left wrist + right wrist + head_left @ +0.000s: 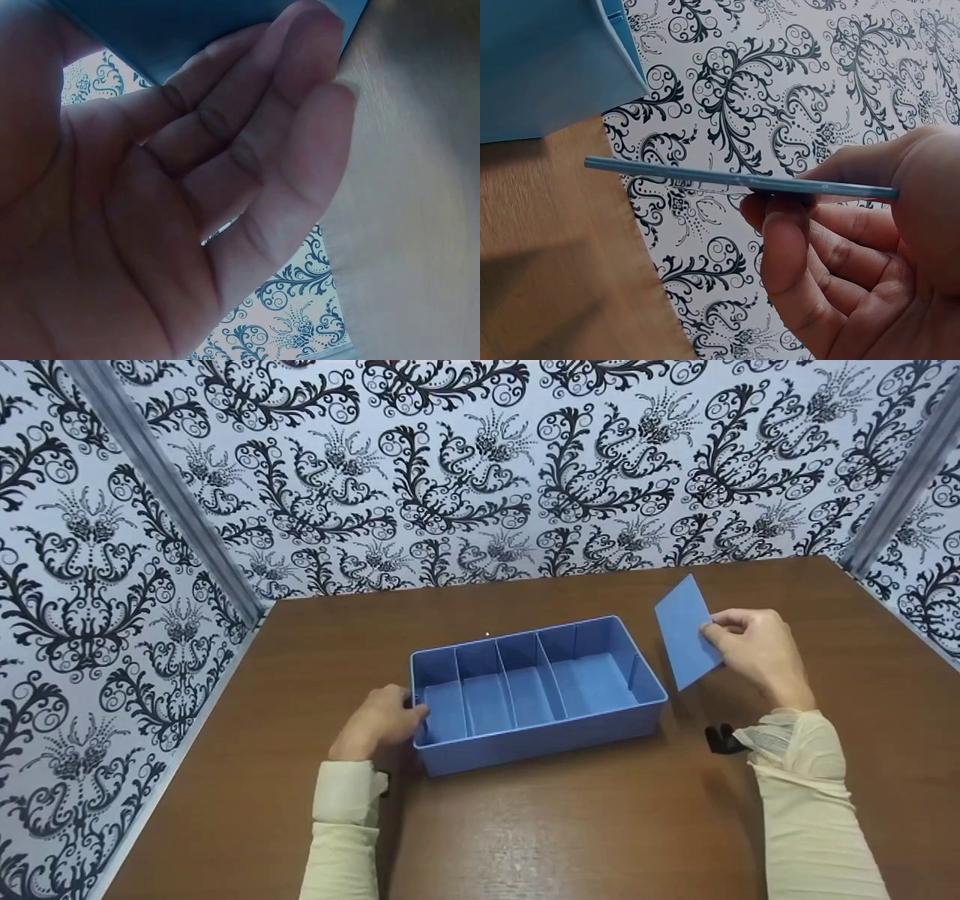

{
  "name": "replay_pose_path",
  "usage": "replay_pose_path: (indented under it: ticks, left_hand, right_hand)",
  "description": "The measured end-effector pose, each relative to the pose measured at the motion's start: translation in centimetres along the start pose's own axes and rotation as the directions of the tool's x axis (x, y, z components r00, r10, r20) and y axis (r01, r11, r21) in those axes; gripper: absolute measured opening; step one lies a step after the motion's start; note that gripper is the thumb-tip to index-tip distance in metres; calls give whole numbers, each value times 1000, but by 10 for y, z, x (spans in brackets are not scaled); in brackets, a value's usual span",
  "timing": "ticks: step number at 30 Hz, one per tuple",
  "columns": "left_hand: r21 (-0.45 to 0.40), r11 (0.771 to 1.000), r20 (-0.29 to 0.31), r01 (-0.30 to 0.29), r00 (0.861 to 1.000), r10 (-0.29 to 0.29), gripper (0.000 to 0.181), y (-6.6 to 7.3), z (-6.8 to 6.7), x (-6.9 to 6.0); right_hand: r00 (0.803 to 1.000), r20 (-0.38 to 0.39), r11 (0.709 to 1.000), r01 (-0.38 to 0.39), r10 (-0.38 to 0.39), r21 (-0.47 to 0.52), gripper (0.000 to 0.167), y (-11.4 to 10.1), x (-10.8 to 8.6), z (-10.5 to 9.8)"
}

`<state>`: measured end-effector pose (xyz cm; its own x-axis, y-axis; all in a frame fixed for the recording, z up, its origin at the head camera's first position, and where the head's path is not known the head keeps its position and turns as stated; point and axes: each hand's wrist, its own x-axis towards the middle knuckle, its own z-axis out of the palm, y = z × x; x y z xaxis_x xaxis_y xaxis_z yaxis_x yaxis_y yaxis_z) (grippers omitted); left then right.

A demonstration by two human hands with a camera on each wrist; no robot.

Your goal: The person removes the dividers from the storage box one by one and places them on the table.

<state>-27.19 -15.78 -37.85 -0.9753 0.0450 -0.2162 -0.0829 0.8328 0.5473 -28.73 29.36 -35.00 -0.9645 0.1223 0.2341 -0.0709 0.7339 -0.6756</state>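
Observation:
A blue drawer box (536, 733) sits on the table at a slant. Three upright dividers (553, 682) cross its left and middle parts, and a wider compartment lies at its right end. My left hand (384, 720) grips the left end wall, thumb over the rim and fingers outside; in the left wrist view its fingers (247, 142) lie against the box. To the right of the box, my right hand (761, 649) pinches a thin flat blue divider panel (684, 631) by its edge, held up and tilted. Edge-on, the panel (667, 171) shows between thumb and fingers.
The brown wooden table (525, 832) extends around the box. Patterned black-and-white walls (465, 472) stand behind it and at both sides. Empty slots mark the long walls of the box's right compartment. A small black clip (724, 739) sits by my right wrist.

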Motion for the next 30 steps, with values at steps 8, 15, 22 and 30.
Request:
replay_pose_path:
  ticks: [8,15,22,30]
  left_hand:
    - [3,1000,-2,-4,1000,4,36,0,0,0]
    - [25,1000,-3,-8,1000,8,39,1,-1,0]
    - [39,999,0,-11,1000,11,38,0,-1,1]
    - [13,1000,-12,6,1000,-6,32,1,-2,-1]
  right_hand:
    - [1000,19,1000,-18,18,-1,38,0,0,0]
    - [1000,9,1000,-14,14,-5,36,2,0,2]
    - [999,28,1000,-30,30,-4,35,4,1,3]
    - [999,38,1000,-20,21,-12,36,4,0,4]
